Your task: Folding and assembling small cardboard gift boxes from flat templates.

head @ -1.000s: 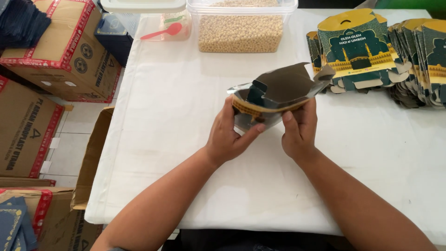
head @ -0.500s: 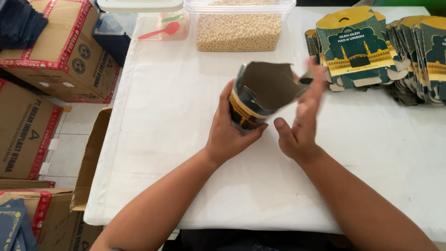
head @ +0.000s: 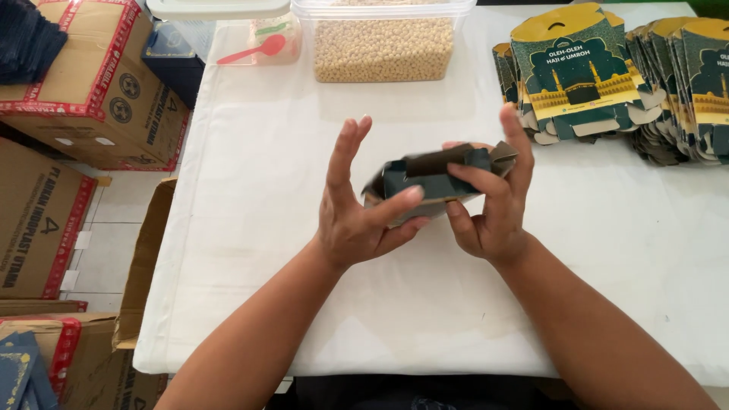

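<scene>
A small dark green and gold cardboard box (head: pixel 433 178), partly folded, hangs above the white table (head: pixel 250 228) between both hands. My right hand (head: pixel 493 205) grips its right end, thumb across the front and fingers behind. My left hand (head: pixel 361 209) presses its thumb on the box's lower left edge while its fingers stand up, spread apart. The box's brown inside shows at the top.
Stacks of flat green and gold box blanks (head: pixel 592 76) lie at the back right. A clear tub of pale pellets (head: pixel 383 45) and a tub with a red spoon (head: pixel 262 47) stand at the back. Brown cartons (head: pixel 83 83) sit on the floor at left.
The box has been turned from upright with its opening showing to lying sideways. My left fingers have lifted off it and spread; my right hand has closed around its right end.
</scene>
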